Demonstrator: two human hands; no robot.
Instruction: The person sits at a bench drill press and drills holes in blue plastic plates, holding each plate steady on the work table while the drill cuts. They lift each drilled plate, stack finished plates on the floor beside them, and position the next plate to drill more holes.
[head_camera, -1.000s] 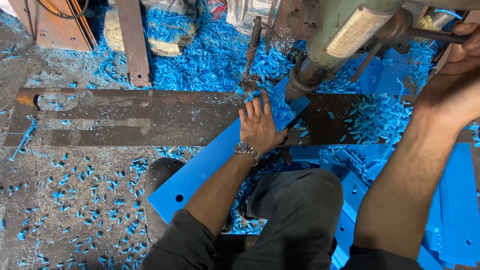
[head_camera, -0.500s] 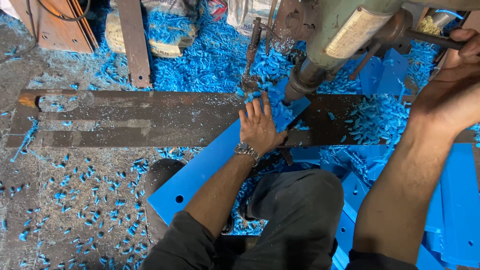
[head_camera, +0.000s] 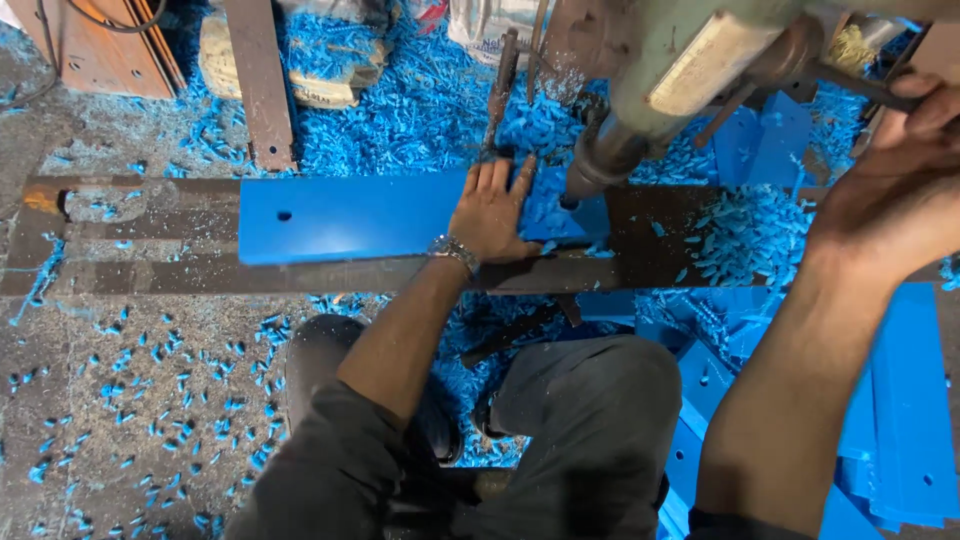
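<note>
A long blue flat plate (head_camera: 350, 215) with a small hole near its left end lies along the dark steel bed (head_camera: 150, 235) of a drilling machine. My left hand (head_camera: 495, 210) presses flat on the plate near its right end, fingers spread, a metal watch on the wrist. The machine's drill spindle (head_camera: 600, 165) comes down onto the plate just right of my fingers. My right hand (head_camera: 900, 170) is raised at the right edge, closed around the machine's feed lever (head_camera: 860, 85).
Blue shavings (head_camera: 420, 110) cover the floor and the bed. A stack of more blue plates (head_camera: 900, 400) lies at lower right. My knees and a black shoe (head_camera: 315, 350) are below the bed. A rusty steel bar (head_camera: 260, 80) and a wooden box (head_camera: 100, 50) stand behind.
The blue plate has swung from a slant across my lap to lie flat along the bed under the spindle. My left hand moved with it. My right hand stays on the lever.
</note>
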